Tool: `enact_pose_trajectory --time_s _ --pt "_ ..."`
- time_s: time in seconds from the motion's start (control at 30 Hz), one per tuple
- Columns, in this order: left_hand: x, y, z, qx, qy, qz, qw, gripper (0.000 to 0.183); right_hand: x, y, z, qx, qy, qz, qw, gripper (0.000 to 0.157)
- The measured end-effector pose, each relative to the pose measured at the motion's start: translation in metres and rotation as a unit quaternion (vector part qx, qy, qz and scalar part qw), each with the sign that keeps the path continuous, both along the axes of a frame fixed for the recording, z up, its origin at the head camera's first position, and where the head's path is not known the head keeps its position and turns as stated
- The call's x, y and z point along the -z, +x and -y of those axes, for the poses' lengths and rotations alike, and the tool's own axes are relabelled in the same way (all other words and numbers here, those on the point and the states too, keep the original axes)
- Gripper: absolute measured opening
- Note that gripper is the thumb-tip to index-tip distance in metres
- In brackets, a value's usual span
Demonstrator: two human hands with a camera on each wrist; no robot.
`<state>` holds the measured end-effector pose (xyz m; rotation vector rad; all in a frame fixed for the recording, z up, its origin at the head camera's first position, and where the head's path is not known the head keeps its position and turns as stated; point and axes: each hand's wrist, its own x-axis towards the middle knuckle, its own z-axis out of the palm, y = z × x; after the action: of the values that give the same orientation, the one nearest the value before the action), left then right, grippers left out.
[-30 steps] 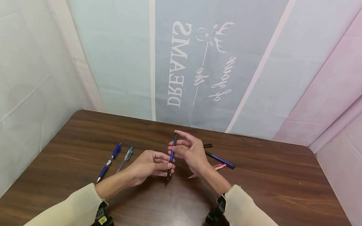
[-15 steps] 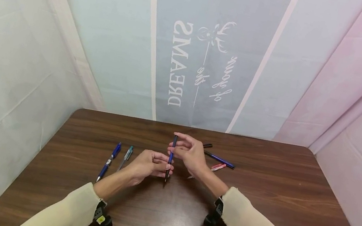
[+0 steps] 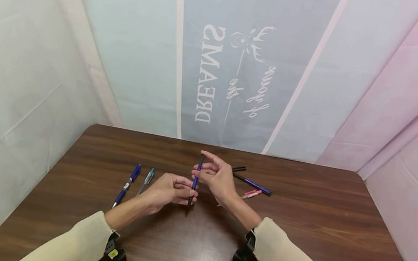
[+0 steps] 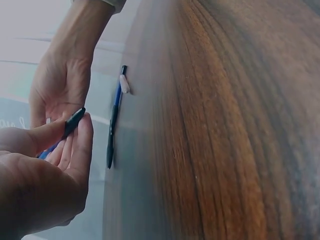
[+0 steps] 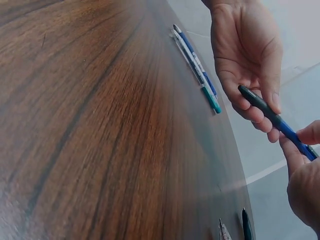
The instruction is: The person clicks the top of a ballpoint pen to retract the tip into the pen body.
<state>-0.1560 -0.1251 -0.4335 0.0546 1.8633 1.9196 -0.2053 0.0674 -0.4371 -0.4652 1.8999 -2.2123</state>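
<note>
A blue and black pen (image 3: pixel 194 183) stands nearly lengthwise to my view, held between both hands at the middle of the table's far half. My left hand (image 3: pixel 169 191) pinches its lower black end between thumb and fingers. Higher up, the thumb and fingers of my right hand (image 3: pixel 221 181) grip the blue barrel, and the index finger lies at the top end. In the right wrist view the black end of the pen (image 5: pixel 262 105) pokes out past the left fingers. The left wrist view shows the same black end (image 4: pixel 74 122) under the left thumb.
Left of the hands lie a blue pen (image 3: pixel 126 188) and a clear pen with a teal top (image 3: pixel 148 177). Behind the right hand are a blue and black pen (image 3: pixel 255 185), a black pen (image 3: pixel 240 168) and a red-and-white pen (image 3: pixel 252 194). A printed cloth (image 3: pixel 230 106) hangs behind the table.
Both hands and the pen between them have drifted slightly left. The grip of each hand looks the same, and the pens on the table lie as before.
</note>
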Motion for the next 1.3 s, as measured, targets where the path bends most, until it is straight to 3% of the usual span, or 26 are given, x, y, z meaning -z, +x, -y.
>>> enact_pose_trajectory --time_s 0.43,1.3 --pt "0.004 0.004 0.012 0.01 -0.005 -0.016 0.9998 0.031 0.0 0.001 0.008 -0.027 0.006 0.004 1.0 0.066" --pt "0.006 0.012 0.04 -0.001 -0.044 -0.043 0.9981 0.035 0.005 0.006 0.035 -0.029 0.015 0.019 0.999 0.066"
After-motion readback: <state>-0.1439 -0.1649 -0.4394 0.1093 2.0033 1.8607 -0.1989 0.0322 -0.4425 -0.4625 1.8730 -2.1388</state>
